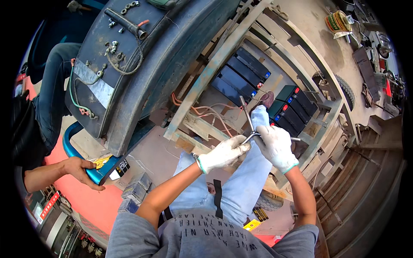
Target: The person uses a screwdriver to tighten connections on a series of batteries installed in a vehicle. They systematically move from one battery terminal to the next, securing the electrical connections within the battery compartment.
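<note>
A three-armed socket wrench [247, 112] is between my two white-gloved hands, over my outstretched legs. My right hand [275, 148] is closed round its hub, with one arm sticking out to the right and another pointing away from me. My left hand [223, 154] pinches near the wrench's left arm, its fingertips partly hidden. Beyond the wrench, dark batteries [241, 73] with red and blue terminal caps sit inside a metal frame [206, 77]. A second group of batteries [292, 107] stands to the right, beside my shoe [267, 99]. Orange cables [211, 111] run to the left of the wrench.
A dark padded seat [129, 94] at left carries bolts, nuts, a metal tube [125, 23] and cables. Another person's hand [81, 170] rests on a blue curved panel [76, 148]. Frame bars surround the batteries. A tin [337, 21] stands far right, near a tyre [344, 91].
</note>
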Available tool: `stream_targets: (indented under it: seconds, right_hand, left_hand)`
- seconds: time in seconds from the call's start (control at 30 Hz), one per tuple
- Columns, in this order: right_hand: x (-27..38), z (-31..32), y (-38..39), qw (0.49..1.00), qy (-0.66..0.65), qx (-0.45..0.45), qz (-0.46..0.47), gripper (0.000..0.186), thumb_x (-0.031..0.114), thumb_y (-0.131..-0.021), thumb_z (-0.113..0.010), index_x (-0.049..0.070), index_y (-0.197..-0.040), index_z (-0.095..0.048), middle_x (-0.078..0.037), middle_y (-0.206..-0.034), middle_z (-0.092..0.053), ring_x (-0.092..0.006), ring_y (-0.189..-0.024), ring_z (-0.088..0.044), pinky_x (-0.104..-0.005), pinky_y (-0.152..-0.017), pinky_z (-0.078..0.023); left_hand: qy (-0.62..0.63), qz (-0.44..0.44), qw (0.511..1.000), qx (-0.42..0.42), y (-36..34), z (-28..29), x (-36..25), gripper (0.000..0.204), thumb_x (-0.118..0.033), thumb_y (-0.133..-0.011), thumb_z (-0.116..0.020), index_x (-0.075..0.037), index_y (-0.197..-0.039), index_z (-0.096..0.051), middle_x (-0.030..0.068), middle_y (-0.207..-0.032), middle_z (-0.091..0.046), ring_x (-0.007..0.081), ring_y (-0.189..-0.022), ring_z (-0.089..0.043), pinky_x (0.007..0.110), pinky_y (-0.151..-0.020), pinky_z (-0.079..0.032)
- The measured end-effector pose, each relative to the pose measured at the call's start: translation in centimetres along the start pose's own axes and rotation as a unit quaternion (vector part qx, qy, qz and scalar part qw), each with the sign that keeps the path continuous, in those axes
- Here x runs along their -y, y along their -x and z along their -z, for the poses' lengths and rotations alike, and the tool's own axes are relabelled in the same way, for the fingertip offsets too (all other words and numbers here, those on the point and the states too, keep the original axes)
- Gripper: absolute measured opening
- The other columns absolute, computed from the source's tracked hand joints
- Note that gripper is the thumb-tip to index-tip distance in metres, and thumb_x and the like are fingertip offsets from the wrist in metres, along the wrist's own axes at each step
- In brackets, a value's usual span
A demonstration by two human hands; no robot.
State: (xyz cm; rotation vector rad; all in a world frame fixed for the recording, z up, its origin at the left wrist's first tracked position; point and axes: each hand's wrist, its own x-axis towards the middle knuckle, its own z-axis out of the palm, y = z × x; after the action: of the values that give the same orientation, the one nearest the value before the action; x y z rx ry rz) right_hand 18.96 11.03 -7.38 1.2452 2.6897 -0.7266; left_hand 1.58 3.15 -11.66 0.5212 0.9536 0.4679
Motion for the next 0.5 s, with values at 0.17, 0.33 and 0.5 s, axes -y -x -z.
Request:
stream_targets:
  seconds: [0.17,0.33,0.5]
  right_hand:
    - [7.5,2.6,-3.0,0.993,0.016,-0.063,0.094,0.018,0.019,-0.077,-0.065,0.01,-0.089,-0.054,-0.006,-0.07,-0.053,-0.0238,-0.068,-0.057,-0.0356,-0.059,-0.045]
    - [10.8,5.5,-9.3,0.927,-0.056,-0.354,0.109,0.045,0.006,-0.073,-0.067,0.002,-0.116,-0.052,-0.012,-0.09,-0.059,-0.0272,-0.078,-0.057,-0.0361,-0.071,-0.047]
    - [15.0,6.7,-18.5,0.928,-0.122,-0.324,0.14,0.02,0.012,-0.078,-0.063,0.007,-0.097,-0.057,-0.009,-0.082,-0.061,-0.0282,-0.077,-0.06,-0.0386,-0.069,-0.049]
  left_hand:
    - [-0.179,-0.101,0.957,-0.205,9.2,3.3,-1.9,0.032,-0.032,-0.091,-0.052,-0.003,-0.104,-0.056,0.0088,-0.067,-0.057,0.0184,-0.063,-0.058,0.033,-0.062,-0.046]
    - [-0.158,-0.173,0.873,-0.427,18.3,8.0,-5.7,0.028,-0.029,-0.091,-0.053,-0.003,-0.101,-0.056,0.0048,-0.062,-0.053,0.0111,-0.056,-0.053,0.028,-0.054,-0.043]
    - [-0.007,-0.276,0.783,-0.557,21.9,14.7,-6.9,0.024,-0.027,-0.094,-0.051,-0.003,-0.094,-0.055,-0.0015,-0.056,-0.045,0.0037,-0.039,-0.037,0.021,-0.035,-0.029]
